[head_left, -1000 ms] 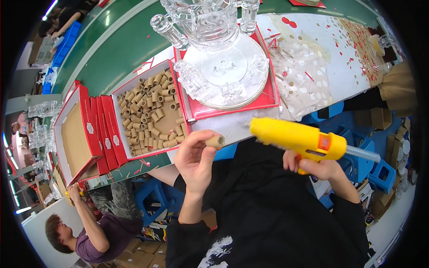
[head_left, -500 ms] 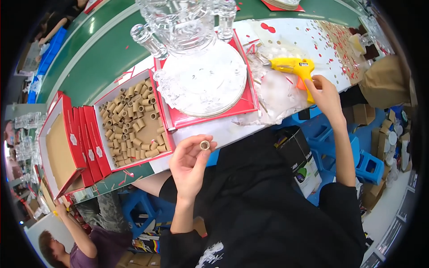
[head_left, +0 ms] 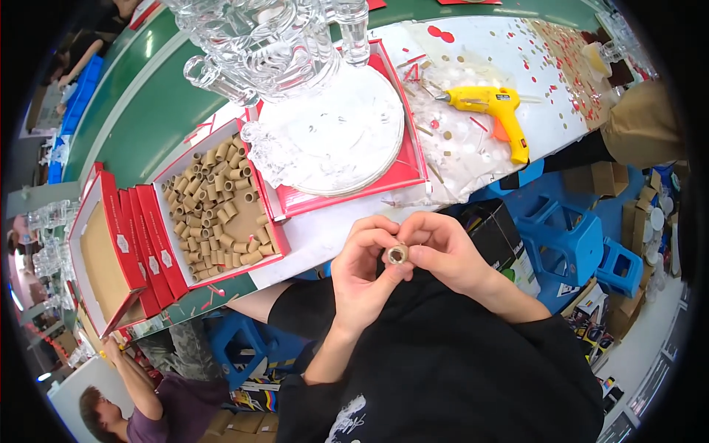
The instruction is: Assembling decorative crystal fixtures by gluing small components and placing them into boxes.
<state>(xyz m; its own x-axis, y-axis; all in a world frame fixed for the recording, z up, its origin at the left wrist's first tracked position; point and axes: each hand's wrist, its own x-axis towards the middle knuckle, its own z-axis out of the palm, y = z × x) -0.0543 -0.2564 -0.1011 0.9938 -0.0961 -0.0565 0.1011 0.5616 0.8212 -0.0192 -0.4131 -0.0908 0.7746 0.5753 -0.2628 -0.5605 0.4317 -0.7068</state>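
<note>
A short brown cardboard tube (head_left: 397, 255) is pinched between both hands above my lap, its open end facing up toward me. My left hand (head_left: 360, 277) has thumb and fingers closed on one side of it. From the other side my right hand (head_left: 452, 256) grips its rim with thumb and fingertips. A yellow glue gun (head_left: 478, 100) lies on the worktop beyond my right hand, touched by neither hand. To the left, a red-edged box (head_left: 279, 240) holds many similar tubes (head_left: 203, 193).
Another red box (head_left: 410, 166) bears a stack of white discs (head_left: 347, 140) with clear glassware (head_left: 273, 44) behind. Red box lids (head_left: 151, 244) stand far left. Glue scraps and red bits litter the white sheet (head_left: 509, 66). A person (head_left: 159, 406) is at lower left; blue stools (head_left: 565, 240) stand right.
My right hand has let go of the glue gun and come over to the cardboard tube. My left hand has moved right and slightly nearer with the tube.
</note>
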